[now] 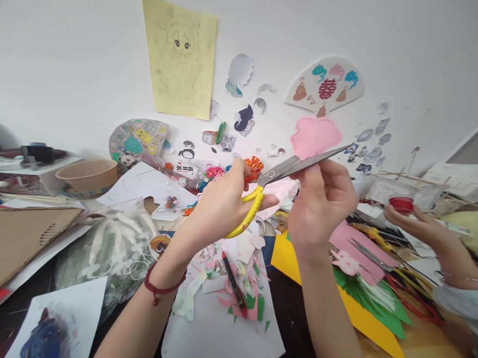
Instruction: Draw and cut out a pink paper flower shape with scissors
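Observation:
My left hand (pixel 225 200), with a dark red cord round its wrist, grips a pair of scissors (pixel 250 215) by the yellow and orange handles. The blades point right and slightly up, and they cross the lower edge of a pink paper shape (pixel 318 134) with a wavy, darker outline. My right hand (pixel 323 201) pinches at the bottom of this paper, close against the blades; its fingertips are partly hidden by them. Below both hands a white sheet (pixel 227 347) carries pink and green paper scraps (pixel 260 306) and a black and red pen (pixel 235 285).
At the right, another person's hand (pixel 427 230) holds a small red round object (pixel 401 204). More scissors (pixel 370 255) lie on pink paper there. Cardboard (pixel 17 251) and a plastic bag of white pieces (pixel 111 252) are at left. A yellow drawing (pixel 183 66) hangs on the wall.

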`<state>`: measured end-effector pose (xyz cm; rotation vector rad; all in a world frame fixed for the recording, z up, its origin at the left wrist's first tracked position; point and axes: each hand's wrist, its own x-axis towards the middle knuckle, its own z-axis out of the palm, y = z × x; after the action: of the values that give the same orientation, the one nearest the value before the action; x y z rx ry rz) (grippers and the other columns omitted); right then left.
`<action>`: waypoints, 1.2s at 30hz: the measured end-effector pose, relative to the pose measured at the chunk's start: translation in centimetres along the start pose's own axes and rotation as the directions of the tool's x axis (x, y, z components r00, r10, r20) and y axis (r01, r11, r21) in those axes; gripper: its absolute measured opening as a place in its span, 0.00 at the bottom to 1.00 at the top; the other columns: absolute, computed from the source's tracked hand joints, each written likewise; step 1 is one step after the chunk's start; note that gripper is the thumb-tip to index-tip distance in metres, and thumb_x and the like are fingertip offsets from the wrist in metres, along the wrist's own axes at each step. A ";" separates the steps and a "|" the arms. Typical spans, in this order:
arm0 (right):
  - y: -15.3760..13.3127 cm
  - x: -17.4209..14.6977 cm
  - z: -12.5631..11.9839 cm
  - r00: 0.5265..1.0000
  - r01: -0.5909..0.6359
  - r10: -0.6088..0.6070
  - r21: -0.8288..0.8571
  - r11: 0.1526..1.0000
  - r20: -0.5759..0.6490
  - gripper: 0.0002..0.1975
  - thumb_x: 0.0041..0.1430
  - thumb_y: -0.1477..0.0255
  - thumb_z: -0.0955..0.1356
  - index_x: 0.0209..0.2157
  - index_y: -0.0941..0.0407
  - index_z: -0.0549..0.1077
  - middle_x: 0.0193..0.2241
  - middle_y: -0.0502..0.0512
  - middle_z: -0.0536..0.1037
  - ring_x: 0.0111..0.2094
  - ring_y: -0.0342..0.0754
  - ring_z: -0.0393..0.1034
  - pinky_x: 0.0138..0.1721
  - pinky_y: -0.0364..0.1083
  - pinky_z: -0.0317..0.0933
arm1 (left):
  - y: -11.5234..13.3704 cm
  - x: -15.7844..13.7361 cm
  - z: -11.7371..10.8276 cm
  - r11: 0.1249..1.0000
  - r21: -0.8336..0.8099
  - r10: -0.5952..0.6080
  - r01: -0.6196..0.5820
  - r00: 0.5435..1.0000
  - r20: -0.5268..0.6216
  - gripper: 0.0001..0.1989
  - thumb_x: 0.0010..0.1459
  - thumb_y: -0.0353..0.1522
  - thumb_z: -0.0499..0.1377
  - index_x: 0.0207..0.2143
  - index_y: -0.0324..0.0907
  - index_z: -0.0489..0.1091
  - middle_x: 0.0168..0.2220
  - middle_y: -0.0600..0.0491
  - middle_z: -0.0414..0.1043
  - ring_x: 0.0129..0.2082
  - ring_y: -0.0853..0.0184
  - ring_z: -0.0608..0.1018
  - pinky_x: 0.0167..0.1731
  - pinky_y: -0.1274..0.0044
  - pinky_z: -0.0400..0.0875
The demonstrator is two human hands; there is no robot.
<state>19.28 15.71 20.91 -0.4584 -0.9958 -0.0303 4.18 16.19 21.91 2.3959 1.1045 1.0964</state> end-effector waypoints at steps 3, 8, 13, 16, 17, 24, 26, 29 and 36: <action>0.0 0.1 -0.1 0.999 0.029 -0.028 -0.044 0.999 0.014 0.01 0.58 0.70 0.72 0.33 0.50 0.77 0.26 0.48 0.75 0.26 0.43 0.72 0.29 0.47 0.71 | 0.0 0.0 -0.1 1.000 -0.013 -0.001 0.001 1.000 -0.001 0.19 0.59 0.48 0.56 0.40 0.45 0.55 0.34 0.54 0.70 0.32 0.63 0.74 0.30 0.73 0.62; 0.1 0.3 -0.1 0.996 0.078 -0.077 -0.022 0.997 0.046 0.02 0.58 0.73 0.71 0.33 0.51 0.76 0.25 0.46 0.76 0.26 0.42 0.73 0.29 0.46 0.72 | 0.0 0.1 -0.2 1.000 -0.009 -0.013 0.013 1.000 -0.002 0.19 0.58 0.49 0.56 0.39 0.46 0.54 0.33 0.55 0.69 0.30 0.64 0.72 0.29 0.74 0.60; 0.3 0.3 0.0 0.996 0.080 -0.080 -0.012 0.997 0.051 0.02 0.57 0.74 0.72 0.33 0.52 0.77 0.25 0.46 0.76 0.26 0.41 0.73 0.29 0.44 0.73 | 0.2 0.2 0.0 0.999 -0.024 -0.025 0.025 1.000 -0.012 0.20 0.58 0.50 0.56 0.38 0.46 0.52 0.32 0.56 0.68 0.27 0.67 0.68 0.28 0.74 0.59; 0.4 0.2 -0.1 0.995 0.092 -0.091 -0.031 0.995 0.050 0.03 0.58 0.74 0.71 0.33 0.52 0.77 0.25 0.46 0.76 0.26 0.41 0.73 0.29 0.44 0.72 | 0.4 0.2 0.1 0.999 -0.029 -0.016 0.015 1.000 -0.018 0.21 0.59 0.50 0.56 0.37 0.46 0.52 0.31 0.57 0.67 0.25 0.68 0.66 0.28 0.74 0.58; 0.5 0.2 -0.1 0.994 0.102 -0.100 -0.034 0.994 0.052 0.03 0.58 0.75 0.71 0.33 0.51 0.77 0.25 0.46 0.76 0.26 0.41 0.73 0.29 0.44 0.72 | 0.4 0.2 0.1 0.999 -0.031 -0.009 0.008 1.000 -0.020 0.21 0.59 0.50 0.56 0.36 0.46 0.51 0.30 0.57 0.67 0.25 0.69 0.65 0.28 0.75 0.58; 0.2 0.3 0.0 0.992 0.114 -0.113 -0.014 0.993 0.050 0.06 0.59 0.77 0.70 0.33 0.51 0.77 0.25 0.46 0.75 0.26 0.40 0.73 0.30 0.43 0.72 | 0.2 0.4 0.1 0.999 -0.015 0.029 -0.030 0.999 -0.021 0.23 0.59 0.53 0.55 0.34 0.46 0.50 0.27 0.59 0.64 0.23 0.69 0.64 0.28 0.76 0.56; 0.2 0.3 0.1 0.994 0.103 -0.102 -0.007 0.995 0.046 0.05 0.58 0.77 0.71 0.33 0.52 0.77 0.25 0.46 0.76 0.26 0.40 0.73 0.30 0.43 0.72 | 0.2 0.4 0.0 1.000 0.005 0.019 -0.019 1.000 -0.024 0.24 0.58 0.54 0.55 0.33 0.46 0.50 0.26 0.59 0.63 0.23 0.69 0.64 0.27 0.76 0.56; 0.2 0.2 0.1 0.994 0.096 -0.096 0.000 0.995 0.044 0.05 0.58 0.77 0.71 0.33 0.52 0.77 0.25 0.46 0.76 0.26 0.40 0.73 0.30 0.43 0.72 | 0.2 0.4 -0.1 0.999 0.040 -0.004 0.006 1.000 -0.031 0.24 0.58 0.55 0.54 0.32 0.46 0.50 0.24 0.59 0.62 0.22 0.68 0.62 0.25 0.76 0.54; 0.2 0.3 -0.1 0.996 0.081 -0.080 -0.035 0.996 0.048 0.04 0.58 0.75 0.71 0.33 0.51 0.77 0.25 0.46 0.75 0.27 0.41 0.73 0.31 0.44 0.72 | 0.2 0.3 -0.3 1.000 0.012 0.013 -0.013 1.000 -0.023 0.24 0.57 0.54 0.55 0.32 0.46 0.50 0.25 0.59 0.65 0.23 0.68 0.64 0.26 0.75 0.56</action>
<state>19.64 15.94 21.05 -0.4543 -1.0605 -0.1110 4.20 16.30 22.34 2.4082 1.1077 1.1278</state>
